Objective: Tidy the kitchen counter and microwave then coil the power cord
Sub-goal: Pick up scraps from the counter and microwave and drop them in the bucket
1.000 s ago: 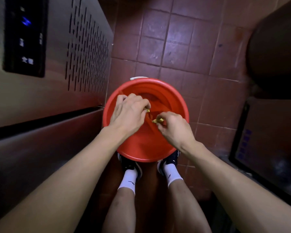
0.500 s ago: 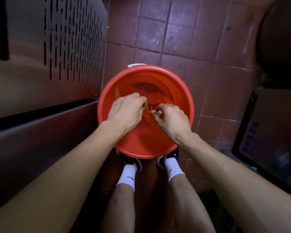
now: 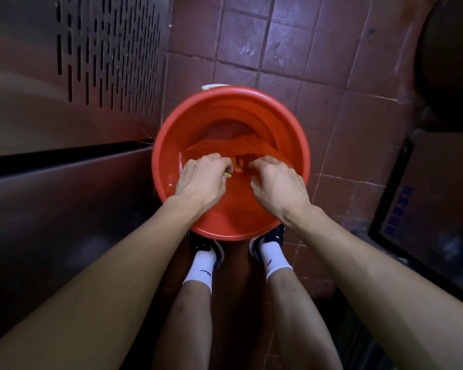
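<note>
Both hands reach down, knuckles up, over a red bucket (image 3: 169, 145) on the tiled floor (image 3: 278, 57). Left hand (image 3: 201, 180) pinches a small yellow scrap (image 3: 227, 174) between curled fingers; right hand (image 3: 278, 185) hangs just beside it, fingers loosely curled, grasping nothing visible. Orange strips (image 3: 233, 145) lie inside the bucket. A steel cabinet (image 3: 64, 182) stands left, two dark shoes (image 3: 273, 236) just behind the bucket.

We see both hands inside the red bucket (image 3: 169, 134); its rim rings them, open only upward. A steel cabinet (image 3: 64, 198) walls off the left, touching the bucket. A dark appliance (image 3: 436, 198) blocks the right, with a strip of tiled floor (image 3: 332, 145) between. More floor lies beyond the bucket.
</note>
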Available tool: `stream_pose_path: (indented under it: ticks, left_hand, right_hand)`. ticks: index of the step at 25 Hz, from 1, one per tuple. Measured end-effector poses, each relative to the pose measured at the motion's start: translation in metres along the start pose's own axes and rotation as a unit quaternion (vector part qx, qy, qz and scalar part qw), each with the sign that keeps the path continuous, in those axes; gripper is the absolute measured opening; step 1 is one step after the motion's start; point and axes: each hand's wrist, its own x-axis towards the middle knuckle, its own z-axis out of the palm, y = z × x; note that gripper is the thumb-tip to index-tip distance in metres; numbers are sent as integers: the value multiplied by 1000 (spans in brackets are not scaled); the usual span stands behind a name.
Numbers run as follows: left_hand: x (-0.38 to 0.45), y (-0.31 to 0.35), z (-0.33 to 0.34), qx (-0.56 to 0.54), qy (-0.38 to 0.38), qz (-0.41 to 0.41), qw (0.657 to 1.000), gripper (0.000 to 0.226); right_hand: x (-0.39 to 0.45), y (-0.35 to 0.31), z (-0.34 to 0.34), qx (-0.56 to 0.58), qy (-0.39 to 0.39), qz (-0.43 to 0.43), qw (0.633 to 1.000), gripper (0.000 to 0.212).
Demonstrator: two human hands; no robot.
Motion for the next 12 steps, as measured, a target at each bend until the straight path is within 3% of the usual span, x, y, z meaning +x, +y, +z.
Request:
stream_pose_path:
  ticks: [6,12]
  left_hand:
    - [-2,1,17,0,-21,-22,1000,27]
    - [-25,4,5,103,-22,49,993,30]
  right_hand:
    - [-5,7,3,-8,9,-15,1000,31]
    - [-15,4,-1,-87,-7,-57,995,38]
